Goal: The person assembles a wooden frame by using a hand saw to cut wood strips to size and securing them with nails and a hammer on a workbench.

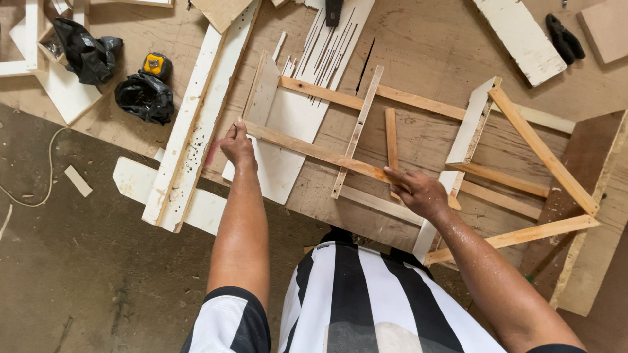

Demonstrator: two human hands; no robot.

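A frame of thin wooden slats (314,151) lies on a plywood workbench (425,46). My left hand (237,145) grips the left end of the near long slat, beside a white upright piece (263,91). Further right on the same slat, where a short cross slat (356,131) meets it, my right hand (418,191) rests with its fingers pressed down. A second long slat (418,101) runs along the far side. To the right, more slats (543,150) join a white board (468,134) at angles.
White painted boards (196,117) lie at the bench's left edge. Two black plastic bags (145,97) and a yellow tape measure (157,64) sit at upper left. Several nails (327,49) lie on a white panel. A dark tool (564,38) rests at upper right. Concrete floor (85,261) lies below.
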